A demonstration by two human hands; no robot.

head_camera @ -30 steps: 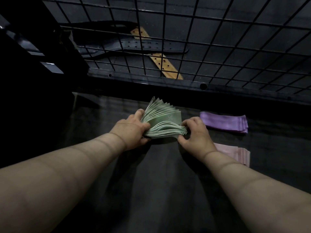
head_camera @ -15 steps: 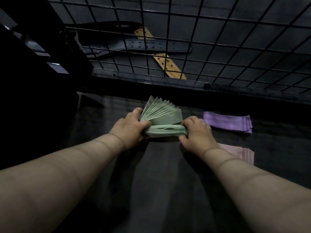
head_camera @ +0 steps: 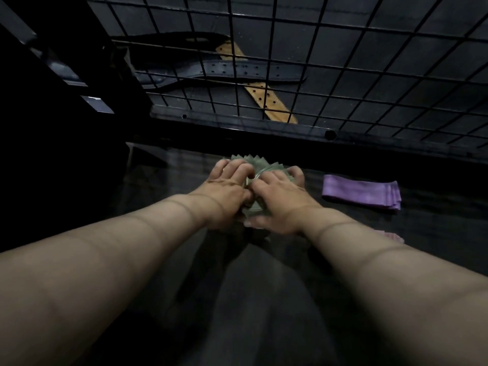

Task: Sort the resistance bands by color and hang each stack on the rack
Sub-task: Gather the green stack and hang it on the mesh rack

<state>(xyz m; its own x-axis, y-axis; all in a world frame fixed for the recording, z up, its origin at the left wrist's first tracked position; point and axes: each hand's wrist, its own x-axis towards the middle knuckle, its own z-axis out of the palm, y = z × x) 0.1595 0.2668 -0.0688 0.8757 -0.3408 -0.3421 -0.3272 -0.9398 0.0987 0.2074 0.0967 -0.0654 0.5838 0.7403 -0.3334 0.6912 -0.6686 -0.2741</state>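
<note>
I saw the left hand (head_camera: 229,188) and right hand (head_camera: 280,197) both clasping the fanned green bands (head_camera: 257,165); purple bands (head_camera: 361,191) lay well to the right.

Dim light falls on a dark tabletop (head_camera: 264,299). Beyond the hands, a black wire grid (head_camera: 343,62) rises; behind it lie a dark belt (head_camera: 224,71) and tan belt (head_camera: 272,105).
</note>
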